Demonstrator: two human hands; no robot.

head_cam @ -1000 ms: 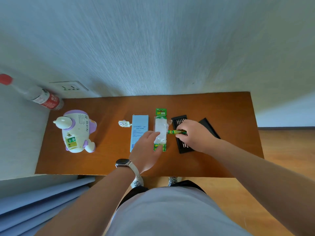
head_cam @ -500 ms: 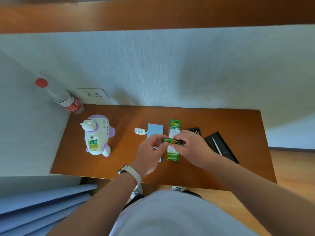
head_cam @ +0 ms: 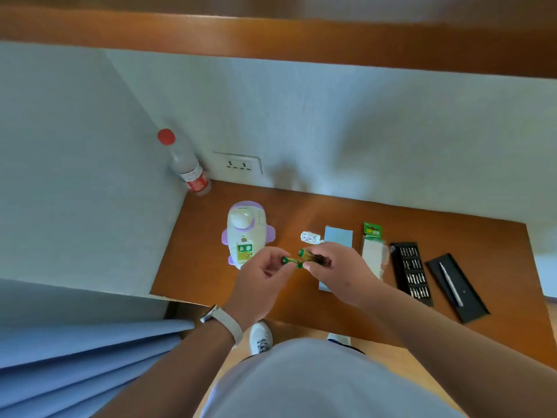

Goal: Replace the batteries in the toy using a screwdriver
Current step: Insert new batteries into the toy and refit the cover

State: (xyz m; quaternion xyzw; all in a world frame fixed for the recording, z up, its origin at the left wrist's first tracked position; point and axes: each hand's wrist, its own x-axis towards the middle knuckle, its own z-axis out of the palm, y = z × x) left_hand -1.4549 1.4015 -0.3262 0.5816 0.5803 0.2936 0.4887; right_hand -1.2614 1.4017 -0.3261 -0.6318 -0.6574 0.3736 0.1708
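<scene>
Here, left hand (head_cam: 259,285), right hand (head_cam: 337,273) pinching batteries (head_cam: 294,260), beside toy (head_cam: 245,233).

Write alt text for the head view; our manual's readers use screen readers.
Above a wooden desk, a person's left hand and right hand each pinch a green battery. A white and purple toy lies beyond the left hand, its battery bay open; a battery pack and screwdriver kit lie to the right.

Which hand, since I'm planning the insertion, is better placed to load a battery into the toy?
Probably left. The left hand pinches a green battery and sits nearest the toy; the right hand is farther away.
</scene>
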